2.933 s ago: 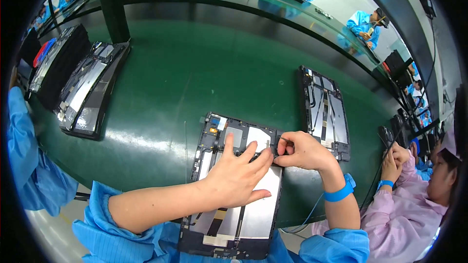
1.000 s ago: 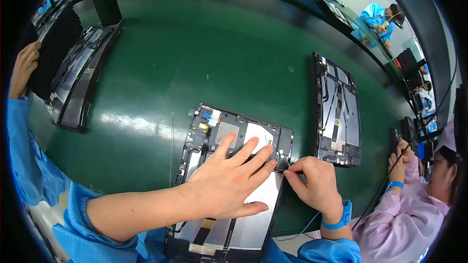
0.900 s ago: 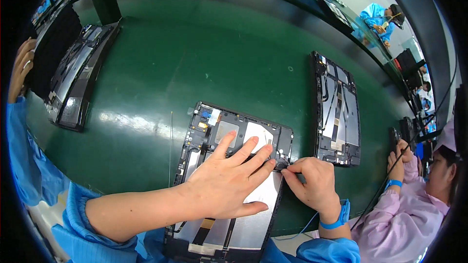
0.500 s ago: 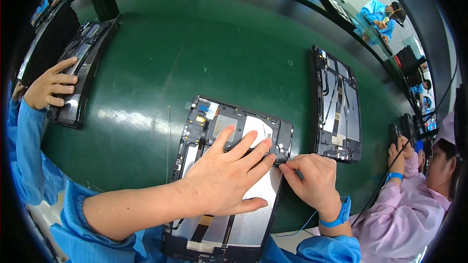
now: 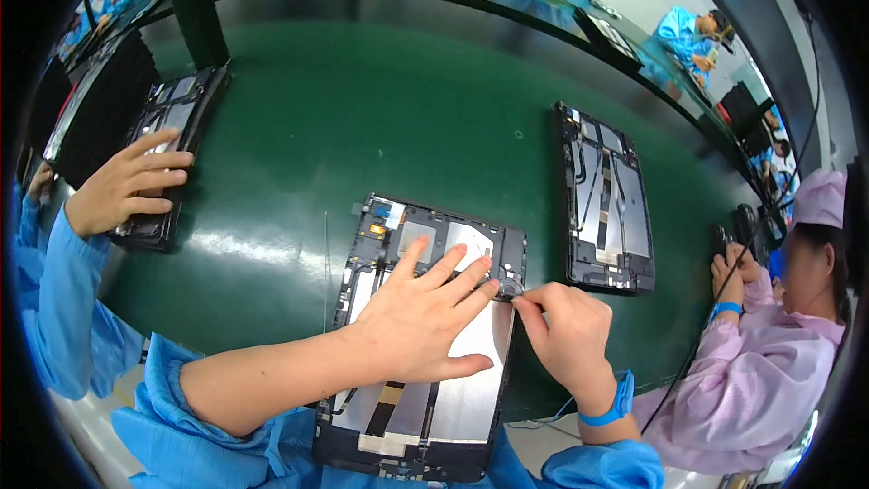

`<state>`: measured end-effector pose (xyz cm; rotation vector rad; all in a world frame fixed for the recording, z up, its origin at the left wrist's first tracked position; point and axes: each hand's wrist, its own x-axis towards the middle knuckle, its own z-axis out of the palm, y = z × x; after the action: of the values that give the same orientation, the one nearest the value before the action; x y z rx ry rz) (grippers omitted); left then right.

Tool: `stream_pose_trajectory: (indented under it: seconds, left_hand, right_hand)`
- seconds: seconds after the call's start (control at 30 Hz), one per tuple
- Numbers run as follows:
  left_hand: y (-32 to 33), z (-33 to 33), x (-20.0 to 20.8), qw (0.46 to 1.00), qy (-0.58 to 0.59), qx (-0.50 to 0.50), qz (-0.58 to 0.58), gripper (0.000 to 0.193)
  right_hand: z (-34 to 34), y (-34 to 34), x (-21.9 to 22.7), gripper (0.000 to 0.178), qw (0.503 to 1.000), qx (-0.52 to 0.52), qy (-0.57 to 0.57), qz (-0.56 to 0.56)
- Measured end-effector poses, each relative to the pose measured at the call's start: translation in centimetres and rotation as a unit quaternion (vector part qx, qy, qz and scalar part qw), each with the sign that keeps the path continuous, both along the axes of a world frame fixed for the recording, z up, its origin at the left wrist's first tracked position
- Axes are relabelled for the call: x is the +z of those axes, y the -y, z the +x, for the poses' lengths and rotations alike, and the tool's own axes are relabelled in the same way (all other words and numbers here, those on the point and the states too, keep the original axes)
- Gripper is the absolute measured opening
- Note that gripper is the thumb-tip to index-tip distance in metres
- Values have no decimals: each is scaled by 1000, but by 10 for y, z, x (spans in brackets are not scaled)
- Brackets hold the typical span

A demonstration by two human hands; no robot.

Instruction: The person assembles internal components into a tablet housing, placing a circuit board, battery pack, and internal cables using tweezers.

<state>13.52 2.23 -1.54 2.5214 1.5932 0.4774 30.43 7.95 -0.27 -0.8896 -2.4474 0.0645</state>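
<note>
Your left hand (image 5: 425,312) lies flat, fingers spread, pinning the opened tablet (image 5: 421,326) while your right hand (image 5: 566,330) pinches a small part at its 3 o'clock edge, where a slip could scratch the board.

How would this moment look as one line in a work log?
left hand: flat on opened tablet | right hand: pinching at its right edge | second tablet: apart, right

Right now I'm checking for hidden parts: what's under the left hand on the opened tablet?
The left hand lies flat on the opened tablet, over its silvery metal plate. The right hand pinches at the tablet's edge beside it. Whatever lies beneath the palm is covered.
</note>
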Motion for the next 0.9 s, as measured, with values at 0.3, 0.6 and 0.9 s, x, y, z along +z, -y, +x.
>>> stream_pose_trajectory:
  seconds: [0.3, 0.6, 0.9]
  left_hand:
    - [0, -3, 2, 1000, 19, -10, 7, 61]
    - [-1, -5, -1, 999, 27, -6, 20, 62]
    - [0, -5, 5, 1000, 8, -8, 11, 62]
  right_hand:
    - [-9, 3, 5, 13, 997, -17, 62, 50]
    - [-15, 4, 13, 15, 990, 5, 132, 58]
    - [-37, -4, 43, 11, 944, 77, 307, 96]
